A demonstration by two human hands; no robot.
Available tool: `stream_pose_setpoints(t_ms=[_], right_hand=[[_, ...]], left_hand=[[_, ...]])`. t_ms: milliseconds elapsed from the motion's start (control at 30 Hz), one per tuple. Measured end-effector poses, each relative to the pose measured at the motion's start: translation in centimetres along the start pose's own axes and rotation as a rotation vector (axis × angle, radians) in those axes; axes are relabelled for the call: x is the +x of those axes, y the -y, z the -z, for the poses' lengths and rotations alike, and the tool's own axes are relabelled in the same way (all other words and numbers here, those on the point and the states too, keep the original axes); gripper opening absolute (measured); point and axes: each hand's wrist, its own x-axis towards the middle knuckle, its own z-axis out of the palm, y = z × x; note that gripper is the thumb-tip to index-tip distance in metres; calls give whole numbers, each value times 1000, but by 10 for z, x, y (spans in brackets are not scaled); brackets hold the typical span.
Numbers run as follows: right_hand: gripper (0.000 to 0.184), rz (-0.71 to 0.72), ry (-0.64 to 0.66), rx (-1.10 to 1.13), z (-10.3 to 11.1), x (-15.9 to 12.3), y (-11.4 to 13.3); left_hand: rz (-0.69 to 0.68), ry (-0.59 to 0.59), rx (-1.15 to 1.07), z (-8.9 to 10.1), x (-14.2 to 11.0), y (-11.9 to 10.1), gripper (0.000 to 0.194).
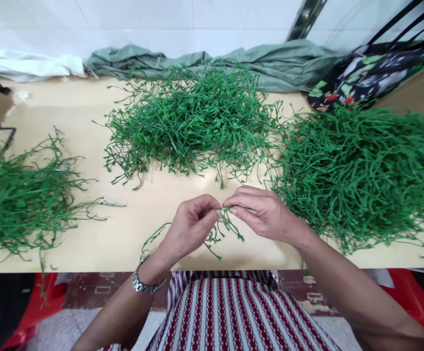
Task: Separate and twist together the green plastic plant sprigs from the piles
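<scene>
My left hand [190,226] and my right hand [261,212] meet above the near edge of the table, fingers pinched together on a thin green plastic sprig [223,229]. Its branched stems hang down between the hands and trail left under my left wrist, which wears a metal watch [144,282]. Three heaps of the same green stems lie on the pale table [87,122]: a middle heap [193,122] beyond the hands, a large right heap [365,170] close to my right hand, and a left heap [18,200].
A grey-green cloth [234,58] is bunched along the white tiled wall at the back, with a white cloth [29,63] at far left. A floral bag [373,73] rests at back right. Red stools [36,307] show below the table edge.
</scene>
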Motion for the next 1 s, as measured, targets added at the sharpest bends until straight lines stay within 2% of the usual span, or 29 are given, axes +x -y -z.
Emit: stream_pose_setpoints(t_ms=[167, 300, 433, 533, 633, 700, 767, 800, 900, 1000], right_hand=[[21, 118, 97, -357, -2, 0, 0], [23, 136, 120, -462, -3, 1, -1], [20, 70, -16, -222, -7, 1, -1], [15, -97, -130, 39, -12, -3, 3], [12, -282, -195, 195, -11, -10, 5], [12, -415, -334, 262, -6, -16, 2], [12, -486, -441, 311, 1, -19, 0], [12, -482, -427, 326, 3, -20, -1], [16, -422, -259, 378, 5, -18, 1], [27, -444, -163, 514, -1, -17, 2]], left_hand=[[1, 38, 119, -2, -1, 3, 15], [2, 28, 145, -2, 0, 4, 18], [-14, -5, 63, -4, 0, 3, 17], [-23, -34, -30, -6, -3, 1, 15], [-12, -40, -83, -6, -8, 0, 14], [4, -69, -86, -5, -10, -3, 13], [11, -83, -90, -6, -10, -6, 12], [8, -67, -98, -8, -8, -9, 11], [1, -11, -117, -16, -1, -13, 11], [10, -51, -129, -23, 7, -12, 10]])
